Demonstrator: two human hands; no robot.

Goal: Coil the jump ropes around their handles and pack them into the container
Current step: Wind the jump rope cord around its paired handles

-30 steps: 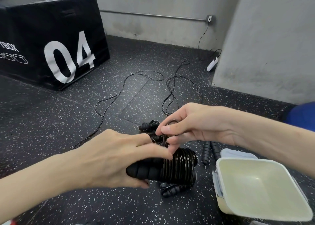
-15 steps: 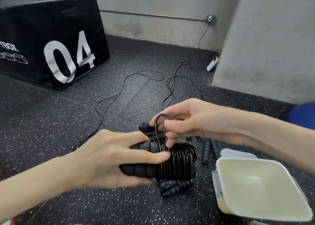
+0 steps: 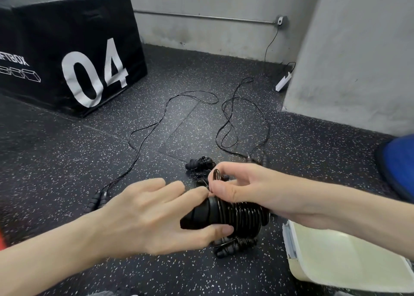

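While my left hand [image 3: 143,215] grips the wound handles [image 3: 224,215] by the bare foam end, my right hand [image 3: 244,188] pinches the last loop of cord [image 3: 216,174] above the coil. Cord looks thin, springy, slick, likely to unwind; best pinned at the wraps. Container [image 3: 349,257] sits open near right on the floor; two ropes [image 3: 226,125] lie uncoiled farther off.

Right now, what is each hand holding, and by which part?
Left hand grips the coiled jump rope by its handle end; right hand pinches the loose rope loop above it.
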